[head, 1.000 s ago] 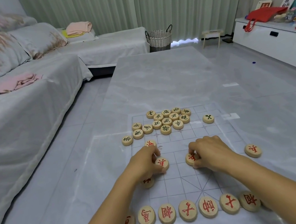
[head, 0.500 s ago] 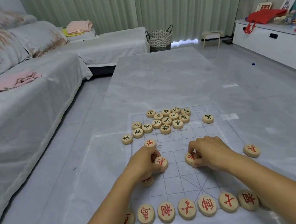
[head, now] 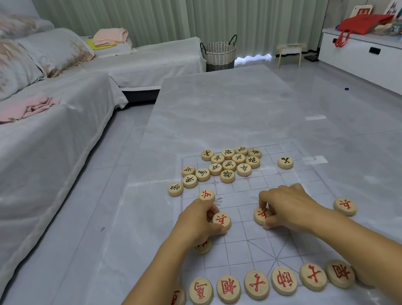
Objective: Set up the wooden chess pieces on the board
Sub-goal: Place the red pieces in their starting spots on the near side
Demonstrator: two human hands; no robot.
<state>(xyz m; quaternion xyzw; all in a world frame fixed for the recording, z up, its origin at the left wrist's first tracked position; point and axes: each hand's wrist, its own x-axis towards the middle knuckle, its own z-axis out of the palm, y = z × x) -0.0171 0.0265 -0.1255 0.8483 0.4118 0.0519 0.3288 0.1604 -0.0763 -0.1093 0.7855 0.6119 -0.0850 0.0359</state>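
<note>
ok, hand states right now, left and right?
left hand: closed, pinching the left red-lettered chess piece.
right hand: closed, pinching the right red-lettered chess piece.

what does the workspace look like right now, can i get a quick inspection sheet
surface: glossy grey table with a clear gridded board laid on it
job's things: near row of red-lettered pieces; black-lettered pile at the far end; lone black piece; stray red piece at far right
clutter: nothing seen
hands: left hand pinches the left red piece; right hand pinches the right red piece
cables: nothing seen
surroundings: covered sofa, wicker basket, white cabinet with a red bag
</note>
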